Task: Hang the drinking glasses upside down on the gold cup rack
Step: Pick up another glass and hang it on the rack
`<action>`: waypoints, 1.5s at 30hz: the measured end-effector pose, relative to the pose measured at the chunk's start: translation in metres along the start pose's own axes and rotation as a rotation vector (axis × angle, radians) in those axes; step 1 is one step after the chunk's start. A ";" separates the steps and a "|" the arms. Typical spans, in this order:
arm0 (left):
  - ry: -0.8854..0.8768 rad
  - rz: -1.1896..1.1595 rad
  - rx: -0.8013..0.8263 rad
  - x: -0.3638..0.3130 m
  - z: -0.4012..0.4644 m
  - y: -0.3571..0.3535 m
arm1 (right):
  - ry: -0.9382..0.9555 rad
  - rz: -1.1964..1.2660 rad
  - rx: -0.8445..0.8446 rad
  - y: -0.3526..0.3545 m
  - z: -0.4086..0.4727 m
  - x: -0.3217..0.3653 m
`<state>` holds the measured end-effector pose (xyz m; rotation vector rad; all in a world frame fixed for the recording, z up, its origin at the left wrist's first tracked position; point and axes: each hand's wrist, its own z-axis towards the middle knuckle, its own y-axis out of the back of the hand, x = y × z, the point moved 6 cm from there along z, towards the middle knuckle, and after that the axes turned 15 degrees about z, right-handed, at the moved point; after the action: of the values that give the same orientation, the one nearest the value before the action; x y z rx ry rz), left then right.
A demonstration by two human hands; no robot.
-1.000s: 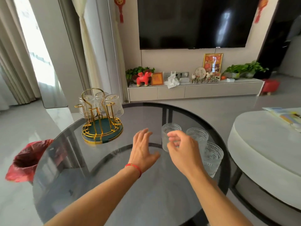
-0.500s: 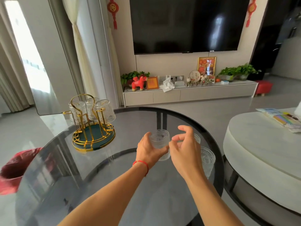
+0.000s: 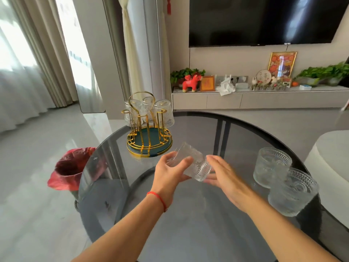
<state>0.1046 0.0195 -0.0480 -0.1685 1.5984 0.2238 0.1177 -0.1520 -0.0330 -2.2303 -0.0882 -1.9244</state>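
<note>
My left hand [image 3: 170, 172] grips a clear ribbed drinking glass [image 3: 192, 161], tilted on its side above the dark glass table [image 3: 188, 214]. My right hand [image 3: 224, 178] is beside the glass's lower end, fingers spread, touching or nearly touching it. The gold cup rack [image 3: 149, 133] with a teal base stands a short way beyond my left hand. Three glasses [image 3: 149, 112] hang upside down on its far pegs. The near pegs are bare. Two more glasses stand upright at the table's right edge, one further [image 3: 271, 166] and one closer [image 3: 291, 191].
A bin lined with a red bag [image 3: 70, 168] stands on the floor left of the table. A pale round table [image 3: 332, 167] sits close on the right. A TV cabinet with ornaments [image 3: 255, 99] runs along the far wall.
My left hand has taken the glass, lifted it off the table and tipped it sideways toward the rack. My right hand has let go and opened. The view has swung left.
</note>
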 end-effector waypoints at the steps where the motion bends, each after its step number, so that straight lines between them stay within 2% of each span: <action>1: 0.013 -0.028 0.008 0.001 0.005 -0.001 | -0.043 0.120 0.028 -0.006 0.004 -0.004; 3: -0.012 0.029 0.004 -0.003 0.015 -0.001 | -0.110 0.354 0.041 -0.014 0.013 -0.008; 5: -0.063 0.230 -0.001 -0.006 0.027 0.009 | -0.142 0.521 0.038 -0.018 0.023 -0.011; 8: -0.175 0.475 -0.050 -0.004 0.043 0.034 | -0.130 0.617 0.001 -0.016 0.039 -0.013; 11: -0.334 1.027 -0.250 0.008 0.058 0.068 | -0.070 0.628 -0.021 -0.008 0.051 -0.008; 12: -0.331 1.195 -0.262 0.017 0.064 0.079 | -0.057 0.619 0.002 -0.011 0.057 -0.004; 14: -0.283 1.369 -0.227 0.033 0.075 0.093 | -0.026 0.617 0.062 -0.019 0.064 0.009; 18: -0.252 1.466 -0.187 0.042 0.083 0.091 | 0.127 0.487 0.201 -0.056 0.083 0.064; 21: -0.251 1.478 -0.198 0.044 0.081 0.090 | 0.234 0.360 0.240 -0.093 0.102 0.112; 24: -0.255 1.468 -0.193 0.043 0.082 0.090 | 0.299 0.216 0.216 -0.131 0.123 0.151; 28: -0.248 1.461 -0.198 0.044 0.082 0.090 | 0.449 -0.148 0.114 -0.176 0.141 0.182; 33: -0.255 1.442 -0.215 0.042 0.083 0.089 | 0.635 -0.539 0.015 -0.215 0.151 0.186; 38: -0.259 1.431 -0.223 0.043 0.085 0.091 | 0.690 -0.688 0.029 -0.240 0.154 0.164; 45: -0.275 1.438 -0.228 0.043 0.085 0.091 | 0.626 -0.830 0.080 -0.254 0.168 0.138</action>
<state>0.1625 0.1296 -0.0896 0.8455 1.1485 1.4563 0.2591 0.1171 0.1073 -1.5279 -1.1038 -2.8466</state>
